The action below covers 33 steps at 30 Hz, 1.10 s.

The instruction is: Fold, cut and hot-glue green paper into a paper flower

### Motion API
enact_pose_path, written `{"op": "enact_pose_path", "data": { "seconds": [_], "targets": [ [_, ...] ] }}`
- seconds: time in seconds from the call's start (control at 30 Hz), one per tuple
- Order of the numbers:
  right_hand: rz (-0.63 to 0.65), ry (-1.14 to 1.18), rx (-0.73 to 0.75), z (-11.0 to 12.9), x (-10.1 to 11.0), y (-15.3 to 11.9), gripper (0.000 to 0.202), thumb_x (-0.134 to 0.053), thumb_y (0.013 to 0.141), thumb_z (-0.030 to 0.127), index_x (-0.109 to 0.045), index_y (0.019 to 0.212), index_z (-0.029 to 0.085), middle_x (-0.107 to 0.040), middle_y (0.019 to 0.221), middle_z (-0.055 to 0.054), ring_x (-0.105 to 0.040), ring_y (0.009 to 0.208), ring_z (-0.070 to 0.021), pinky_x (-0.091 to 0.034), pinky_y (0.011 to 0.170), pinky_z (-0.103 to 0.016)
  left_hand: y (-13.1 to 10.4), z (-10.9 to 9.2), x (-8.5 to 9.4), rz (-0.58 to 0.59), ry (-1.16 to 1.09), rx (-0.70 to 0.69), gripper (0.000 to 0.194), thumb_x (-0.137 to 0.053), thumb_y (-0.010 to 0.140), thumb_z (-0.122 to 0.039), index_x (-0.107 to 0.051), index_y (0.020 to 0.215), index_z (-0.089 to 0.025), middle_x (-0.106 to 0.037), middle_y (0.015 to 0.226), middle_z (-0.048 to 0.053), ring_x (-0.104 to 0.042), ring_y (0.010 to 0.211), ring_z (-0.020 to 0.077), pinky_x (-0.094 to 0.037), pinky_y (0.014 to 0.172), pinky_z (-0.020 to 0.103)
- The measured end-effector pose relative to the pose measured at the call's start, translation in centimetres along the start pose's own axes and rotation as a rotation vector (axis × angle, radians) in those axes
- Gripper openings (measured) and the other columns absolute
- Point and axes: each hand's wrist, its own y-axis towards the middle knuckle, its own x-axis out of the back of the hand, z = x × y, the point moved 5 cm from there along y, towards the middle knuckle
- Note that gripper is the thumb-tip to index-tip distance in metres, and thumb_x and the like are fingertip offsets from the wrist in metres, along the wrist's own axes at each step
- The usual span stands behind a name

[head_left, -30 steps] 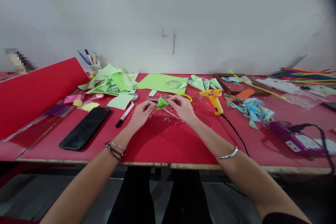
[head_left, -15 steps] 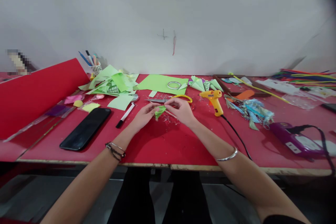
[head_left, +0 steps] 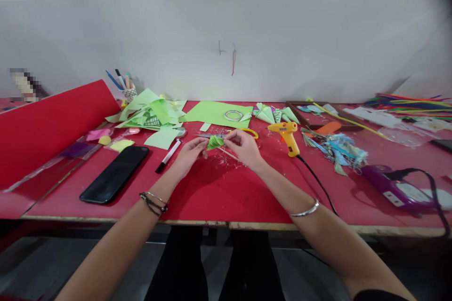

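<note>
A small piece of green pleated paper (head_left: 215, 142) is held up in front of me, above the red tabletop. My right hand (head_left: 245, 149) pinches its right end between thumb and fingertips. At its left edge are the bent fingers of my left hand (head_left: 190, 154), closed on the paper there; their exact contact is hard to see. Just below the paper, a thin pale stick (head_left: 229, 153) lies slanted among small shreds. Behind my hands lie scissors with a yellow handle (head_left: 253, 132), partly covered by my right hand.
A yellow glue gun (head_left: 289, 137) stands right of my hands, its black cord running to the table edge. Left are a phone (head_left: 115, 174), a marker (head_left: 168, 155) and piled green paper (head_left: 151, 110). Paper cones (head_left: 264, 113), tassels (head_left: 341, 148) and a purple device (head_left: 397, 188) lie right.
My left thumb has drawn back to the left, off the front of the paper. The paper has turned, so more of its pleats show. My right hand still pinches its right end.
</note>
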Motion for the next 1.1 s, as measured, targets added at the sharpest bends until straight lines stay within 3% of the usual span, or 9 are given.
{"op": "enact_pose_path", "data": {
  "seconds": [0.13, 0.33, 0.53, 0.77, 1.1],
  "targets": [
    [0.023, -0.043, 0.039, 0.1, -0.1, -0.1, 0.006, -0.055, 0.069, 0.021, -0.049, 0.068, 0.018, -0.055, 0.066, 0.0, -0.055, 0.063, -0.0122, -0.045, 0.06, -0.026, -0.2, 0.2, -0.1, 0.011, -0.021, 0.064, 0.021, -0.058, 0.066, -0.033, -0.055, 0.073, -0.014, -0.051, 0.06, -0.004, -0.042, 0.046, 0.0043, -0.034, 0.048, 0.018],
    [0.032, -0.155, 0.136, 0.4, 0.0, -0.2, 0.005, -0.053, 0.071, 0.021, -0.05, 0.069, 0.018, -0.055, 0.068, 0.0, -0.054, 0.065, -0.0123, -0.045, 0.064, -0.027, 0.3, 0.8, 0.1, 0.035, 0.051, 0.051, 0.019, -0.061, 0.064, -0.031, -0.054, 0.064, -0.013, -0.046, 0.048, -0.006, -0.039, 0.043, 0.0039, -0.03, 0.045, 0.017],
    [0.042, -0.2, 0.177, 1.0, -0.1, -0.3, 0.003, -0.051, 0.072, 0.02, -0.05, 0.07, 0.018, -0.055, 0.07, -0.001, -0.054, 0.067, -0.013, -0.045, 0.066, -0.028, 0.2, 1.3, 0.0, 0.047, -0.069, 0.143, 0.034, -0.053, 0.069, -0.047, -0.055, 0.072, -0.013, -0.052, 0.057, -0.002, -0.047, 0.046, 0.0071, -0.036, 0.047, 0.021],
    [0.159, -0.299, 0.257, 2.5, -0.7, -0.6, 0.005, -0.048, 0.073, 0.017, -0.053, 0.073, 0.019, -0.056, 0.074, -0.003, -0.054, 0.071, -0.0141, -0.045, 0.067, -0.028, 0.0, 1.3, -0.4, 0.133, 0.128, 0.096, 0.023, -0.061, 0.065, -0.035, -0.061, 0.07, -0.013, -0.057, 0.059, -0.001, -0.046, 0.049, 0.0061, -0.036, 0.052, 0.021],
    [0.129, -0.32, 0.222, 2.3, -0.6, -0.5, 0.004, -0.048, 0.073, 0.016, -0.051, 0.071, 0.018, -0.055, 0.071, -0.002, -0.052, 0.067, -0.0133, -0.044, 0.064, -0.027, -0.1, 0.9, -0.7, 0.165, 0.189, 0.087, 0.025, -0.056, 0.069, -0.038, -0.06, 0.07, -0.013, -0.058, 0.061, 0.0, -0.046, 0.047, 0.0071, -0.036, 0.052, 0.022]
  ]
}}
